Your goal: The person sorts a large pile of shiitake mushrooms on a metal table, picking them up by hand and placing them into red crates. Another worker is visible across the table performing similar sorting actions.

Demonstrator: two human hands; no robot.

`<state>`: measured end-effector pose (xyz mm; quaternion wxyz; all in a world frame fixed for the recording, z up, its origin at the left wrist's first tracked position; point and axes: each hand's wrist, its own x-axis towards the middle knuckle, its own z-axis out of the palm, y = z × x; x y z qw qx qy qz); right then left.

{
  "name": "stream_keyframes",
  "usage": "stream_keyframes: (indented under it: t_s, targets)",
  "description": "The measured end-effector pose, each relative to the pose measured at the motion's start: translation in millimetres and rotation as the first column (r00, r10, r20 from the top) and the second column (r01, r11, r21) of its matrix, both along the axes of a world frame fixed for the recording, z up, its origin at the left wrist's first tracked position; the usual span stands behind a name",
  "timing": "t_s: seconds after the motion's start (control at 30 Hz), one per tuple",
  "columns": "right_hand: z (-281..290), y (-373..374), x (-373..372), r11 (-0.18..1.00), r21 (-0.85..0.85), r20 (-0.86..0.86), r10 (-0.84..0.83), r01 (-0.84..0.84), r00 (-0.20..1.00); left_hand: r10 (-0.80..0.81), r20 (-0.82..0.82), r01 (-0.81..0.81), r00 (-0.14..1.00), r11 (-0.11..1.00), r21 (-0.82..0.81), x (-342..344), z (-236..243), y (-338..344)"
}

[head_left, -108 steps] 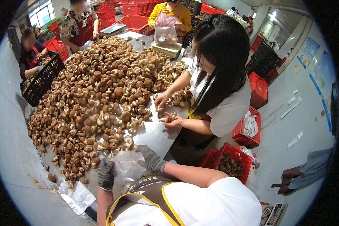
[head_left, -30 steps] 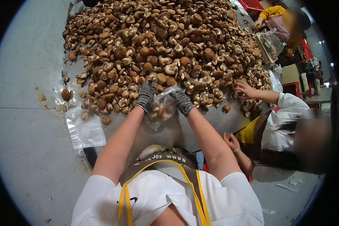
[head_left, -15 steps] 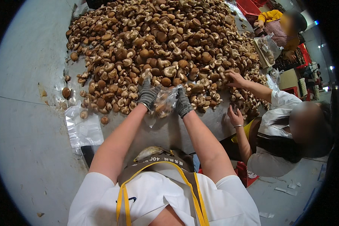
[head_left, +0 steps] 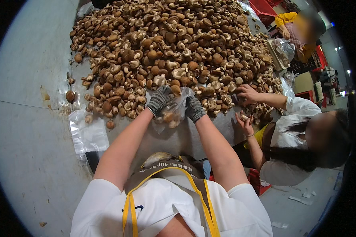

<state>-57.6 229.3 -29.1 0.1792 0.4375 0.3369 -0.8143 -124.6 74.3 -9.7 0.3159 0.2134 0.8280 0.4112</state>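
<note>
My left hand (head_left: 160,98), in a grey striped glove, is closed round a brown mushroom (head_left: 175,90) at the mouth of a clear plastic bag (head_left: 174,114) with several mushrooms inside. My right hand (head_left: 192,103), gloved alike, grips the bag's right side. Both are at the near edge of a large heap of brown mushrooms (head_left: 158,39) on a metal table (head_left: 138,142). A stack of empty plastic bags (head_left: 87,138) lies left of my left forearm, with a few stray mushrooms (head_left: 110,124) beside it.
Close on my right a co-worker (head_left: 296,134) in white handles mushrooms. Farther back, another person (head_left: 296,31) in yellow stands by a scale (head_left: 278,55) with a bagged load. Red crates (head_left: 261,10) stand behind them, and a pale wall (head_left: 27,79) runs along the left.
My left hand has drawn slightly back and rightward from the heap to the bag's mouth with a mushroom. The co-worker's lower hand now holds a mushroom. Earlier, the view was turned further right.
</note>
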Motion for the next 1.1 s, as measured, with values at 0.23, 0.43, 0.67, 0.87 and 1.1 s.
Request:
stream_keyframes:
  t_s: [0.23, 0.43, 0.67, 0.87, 1.1]
  targets:
    - [12, -10, 52, 0.992, 0.124, -0.452, 0.065, -0.010, 0.890, -0.020, 0.054, 0.006, 0.998, 0.969, 0.247, 54, 25, -15]
    - [37, -26, 133, 0.908, 0.420, -0.262, 0.108, 0.013, 0.959, -0.340, -0.101, 0.331, 0.935, 0.939, -0.096, 105, 74, -38]
    - [82, -14, 179, 0.650, 0.760, -0.453, 0.529, 0.000, 0.718, -0.083, -0.129, 0.124, 0.988, 0.926, 0.357, 150, 35, -71]
    - [157, -34, 196, 0.230, 0.951, -0.308, 0.788, 0.208, 0.533, 0.195, 0.295, -0.333, 0.936, 0.764, 0.552, 154, 124, -120]
    - [135, -30, 212, 0.530, 0.848, -0.362, 0.550, 0.020, 0.752, 0.273, 0.337, -0.425, 0.901, 0.709, 0.562, 171, 100, -133]
